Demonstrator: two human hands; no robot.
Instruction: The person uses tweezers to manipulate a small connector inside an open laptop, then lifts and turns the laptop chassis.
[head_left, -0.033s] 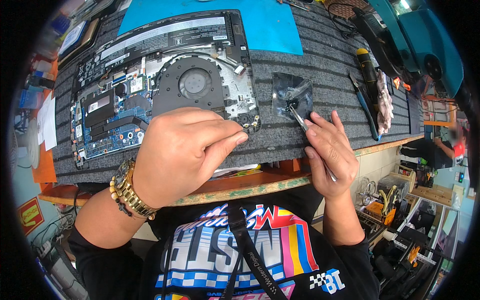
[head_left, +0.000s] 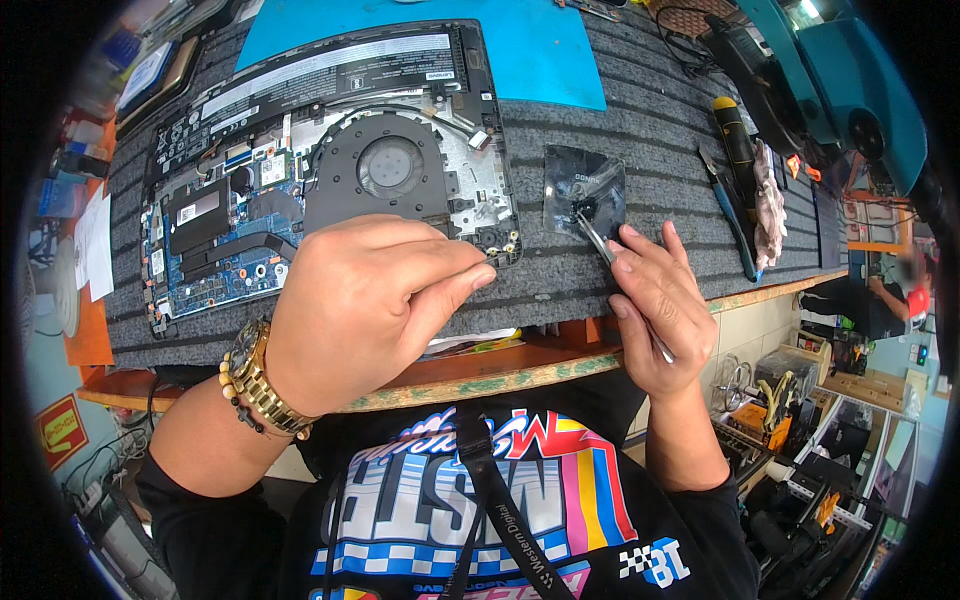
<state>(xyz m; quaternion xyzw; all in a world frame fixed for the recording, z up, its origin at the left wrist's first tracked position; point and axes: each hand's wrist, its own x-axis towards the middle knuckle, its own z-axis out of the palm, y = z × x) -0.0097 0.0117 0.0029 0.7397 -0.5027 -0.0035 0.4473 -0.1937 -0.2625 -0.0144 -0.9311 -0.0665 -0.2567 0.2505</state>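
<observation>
A laptop base (head_left: 465,185) lies with its underside open, showing a dark battery (head_left: 340,80), a round cooling fan (head_left: 390,163) and a blue circuit board (head_left: 225,255). My left hand (head_left: 365,290) is closed in a pinch at the base's near right corner, beside small brass-coloured screw posts. Whatever sits between those fingertips is hidden. Metal tweezers (head_left: 600,242) are held in my right hand (head_left: 660,310), their tips on a pile of small dark pieces, perhaps screws (head_left: 580,207). The pile rests on a small clear plastic bag (head_left: 608,172) right of the laptop.
A ribbed grey mat (head_left: 670,130) covers the bench, with a blue sheet (head_left: 550,60) at the back. Cutting pliers (head_left: 732,215), a yellow-and-black screwdriver (head_left: 735,150) and a crumpled cloth (head_left: 768,210) lie to the right. A teal machine arm (head_left: 865,95) overhangs the far right.
</observation>
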